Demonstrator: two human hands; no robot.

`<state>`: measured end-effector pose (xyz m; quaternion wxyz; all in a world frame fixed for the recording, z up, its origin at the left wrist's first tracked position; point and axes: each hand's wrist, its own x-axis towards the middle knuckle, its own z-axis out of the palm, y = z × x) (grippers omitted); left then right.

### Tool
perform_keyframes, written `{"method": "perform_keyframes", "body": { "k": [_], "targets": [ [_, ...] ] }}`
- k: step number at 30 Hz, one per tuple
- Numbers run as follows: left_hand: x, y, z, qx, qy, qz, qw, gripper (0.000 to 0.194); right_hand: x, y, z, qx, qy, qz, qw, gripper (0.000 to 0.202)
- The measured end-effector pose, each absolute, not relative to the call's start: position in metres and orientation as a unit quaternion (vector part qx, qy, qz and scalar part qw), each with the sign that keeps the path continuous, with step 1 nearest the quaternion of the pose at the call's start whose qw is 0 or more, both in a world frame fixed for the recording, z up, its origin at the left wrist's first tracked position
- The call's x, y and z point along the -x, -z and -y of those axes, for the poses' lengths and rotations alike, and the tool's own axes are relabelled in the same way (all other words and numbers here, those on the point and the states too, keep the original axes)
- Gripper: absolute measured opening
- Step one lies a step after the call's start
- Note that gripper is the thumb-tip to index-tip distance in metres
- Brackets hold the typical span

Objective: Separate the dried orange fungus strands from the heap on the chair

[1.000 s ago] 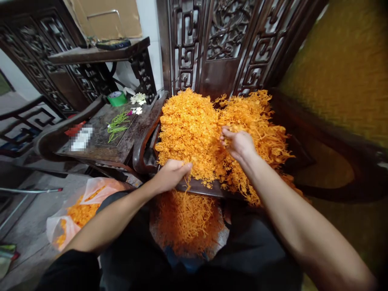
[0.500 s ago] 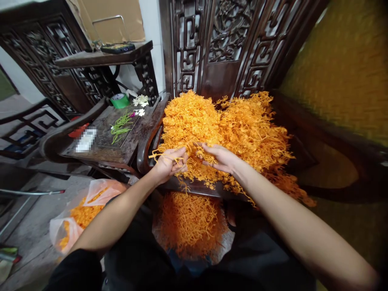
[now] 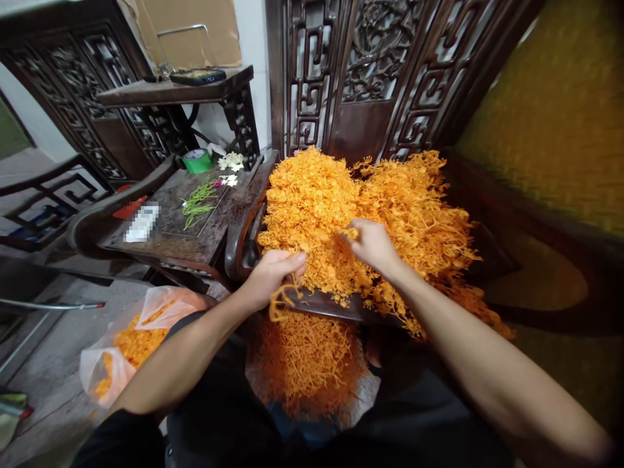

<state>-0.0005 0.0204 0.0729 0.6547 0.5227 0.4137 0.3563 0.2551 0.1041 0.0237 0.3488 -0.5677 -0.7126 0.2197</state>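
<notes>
My left hand [image 3: 270, 278] is closed on an orange branched plastic stem [image 3: 279, 305], whose thin prongs hang below the fingers. My right hand [image 3: 374, 244] is a little farther forward, its fingers pinched round a small orange branched piece [image 3: 349, 232]. Behind both hands rises a heap of bright orange branched pieces [image 3: 312, 195] on a dark wooden seat. Against it on the right lies a looser heap of orange stems [image 3: 424, 221]. Below the seat's edge, between my knees, a container holds thin orange stems [image 3: 309, 364].
At left, a dark wooden chair seat [image 3: 195, 244] bears green stems [image 3: 199, 205], a green tape roll [image 3: 197, 160] and white flower pieces [image 3: 231, 162]. A plastic bag [image 3: 168, 302] with orange pieces stands on the floor. A phone [image 3: 197, 77] lies on a side table [image 3: 160, 96].
My hands have moved apart from close together. The right went forward and right and closed round a piece; the left turned, and its stem now hangs downward.
</notes>
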Motion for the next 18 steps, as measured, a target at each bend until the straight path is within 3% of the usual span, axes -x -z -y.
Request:
{"method": "perform_keyframes", "body": {
  "k": [3,6,8,14,18],
  "targets": [
    [0.010,-0.075,-0.021,-0.572,-0.331,-0.422,0.621,0.054,-0.266,-0.018,-0.112,0.611,-0.368,0.572,0.404,0.036],
    [0.012,-0.079,-0.025,-0.623,-0.260,-0.455,0.581,0.054,-0.261,-0.025,-0.105,0.511,-0.589,0.457,0.428,0.034],
    [0.009,-0.082,-0.027,-0.643,-0.214,-0.468,0.568,0.052,-0.251,-0.036,-0.096,0.453,-0.653,0.433,0.426,0.031],
    [0.002,-0.085,-0.029,-0.666,-0.160,-0.447,0.576,0.052,-0.226,-0.061,-0.072,0.342,-0.661,0.546,0.384,0.036],
    [0.004,-0.084,-0.027,-0.669,-0.157,-0.436,0.580,0.053,-0.224,-0.054,-0.083,0.412,-0.585,0.572,0.402,0.043]
  ]
}}
